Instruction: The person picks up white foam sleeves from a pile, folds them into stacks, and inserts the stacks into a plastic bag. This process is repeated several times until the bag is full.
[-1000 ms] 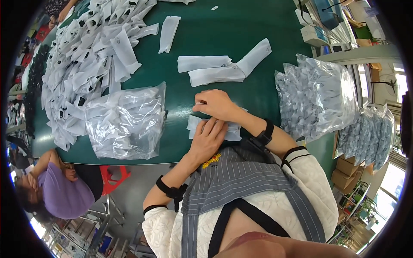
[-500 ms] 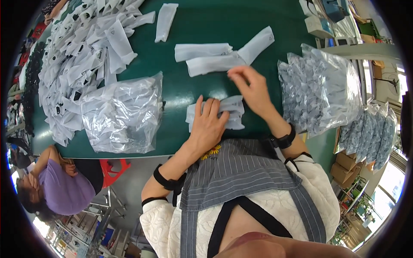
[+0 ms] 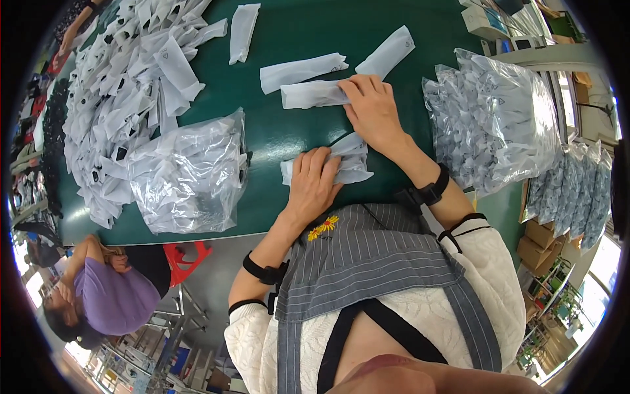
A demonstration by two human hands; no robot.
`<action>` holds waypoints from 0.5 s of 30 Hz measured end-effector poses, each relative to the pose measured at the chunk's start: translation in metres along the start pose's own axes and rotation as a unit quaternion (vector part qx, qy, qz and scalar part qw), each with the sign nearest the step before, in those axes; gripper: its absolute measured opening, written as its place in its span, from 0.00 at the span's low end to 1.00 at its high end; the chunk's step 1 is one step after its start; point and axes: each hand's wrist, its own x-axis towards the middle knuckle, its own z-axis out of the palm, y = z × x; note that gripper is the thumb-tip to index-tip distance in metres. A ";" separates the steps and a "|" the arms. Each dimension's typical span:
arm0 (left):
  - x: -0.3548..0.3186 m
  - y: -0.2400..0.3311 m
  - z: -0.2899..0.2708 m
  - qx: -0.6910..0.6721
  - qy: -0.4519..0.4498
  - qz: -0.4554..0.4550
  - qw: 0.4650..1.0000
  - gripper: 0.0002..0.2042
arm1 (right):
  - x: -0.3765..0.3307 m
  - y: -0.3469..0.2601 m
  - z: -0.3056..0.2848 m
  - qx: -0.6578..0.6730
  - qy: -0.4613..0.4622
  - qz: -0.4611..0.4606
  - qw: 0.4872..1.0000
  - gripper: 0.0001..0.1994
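Co-worker in purple top point(image 3: 118, 295) at lower left, seated, next to red stool point(image 3: 187, 259). Heap of white pouches point(image 3: 131, 79) along left of green table point(image 3: 308, 26), small black bits showing among pouches. Clear bag point(image 3: 190, 177) packed with similar white pouches, just beside heap's lower right, near table edge. Lone pouch point(image 3: 244, 33) farther up, near upright, apart from heap.

Left hand point(image 3: 312, 180) palm down near front edge, fingers slightly bent on small group of overlapping pouches point(image 3: 356, 164); in contact from above, but cannot tell if pinching any. Black band point(image 3: 264, 270) on left forearm. Beyond left hand, upper pouch point(image 3: 302, 71) lying slightly aslant; lower pouch point(image 3: 308, 95) just below, nearer to body.

Right hand point(image 3: 374, 108) at right end of lower pouch, fingers bent over that end; touching, but underside hidden, so cannot tell if grasping. Angled pouch point(image 3: 387, 52) just beyond right fingers, right end raised toward far side.

Farther right, big clear bag point(image 3: 492, 125) full of pouches on table's right side, well apart from right hand. More filled bags point(image 3: 571, 187) past that, cardboard boxes point(image 3: 541, 243) below.
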 end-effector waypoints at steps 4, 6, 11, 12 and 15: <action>-0.004 -0.004 -0.005 -0.007 -0.011 -0.018 1.000 0.33 | -0.002 0.009 0.007 0.035 0.021 -0.023 0.999 0.23; -0.003 -0.001 -0.008 -0.010 -0.019 -0.024 0.999 0.33 | -0.003 0.009 0.011 0.044 0.026 -0.018 0.999 0.22; 0.001 0.016 -0.012 0.058 -0.044 -0.051 0.996 0.33 | -0.010 0.009 -0.001 0.093 -0.016 0.003 0.996 0.19; 0.001 0.016 -0.013 0.084 -0.046 -0.037 0.995 0.33 | -0.013 0.009 -0.005 0.107 -0.042 0.010 0.993 0.18; -0.003 0.015 -0.015 0.104 -0.049 -0.014 0.993 0.33 | -0.026 0.007 -0.009 0.172 -0.139 -0.007 0.975 0.16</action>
